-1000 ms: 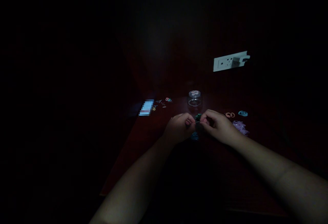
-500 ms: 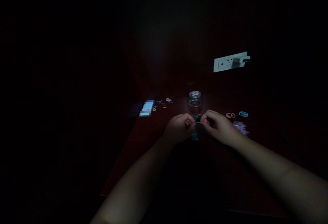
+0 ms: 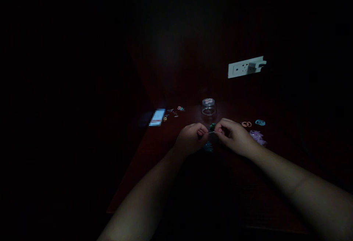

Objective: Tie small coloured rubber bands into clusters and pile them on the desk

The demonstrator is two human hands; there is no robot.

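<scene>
My left hand (image 3: 193, 137) and my right hand (image 3: 233, 136) face each other above the dark red table. Between their pinched fingertips runs a thin pale strip (image 3: 211, 132), too small to identify, with one end at each hand. Just behind it a small green pile (image 3: 212, 126) shows in part. Blue bands (image 3: 208, 146) lie below the strip, beside my left hand. Right of my right hand are purple bands (image 3: 258, 138), orange rings (image 3: 246, 124) and blue rings (image 3: 260, 122).
A clear lidded jar (image 3: 209, 108) stands behind my hands. At the left edge of the table (image 3: 146, 164) lies a lit, pixelated screen (image 3: 157, 117), with small coloured pieces (image 3: 180, 108) beside it. A white socket panel (image 3: 245, 67) with a plug is on the wall.
The view has shifted slightly, so the jar, socket and bands appear a little further left. Both hands keep their pinch, and slightly more of the pale strip shows between them.
</scene>
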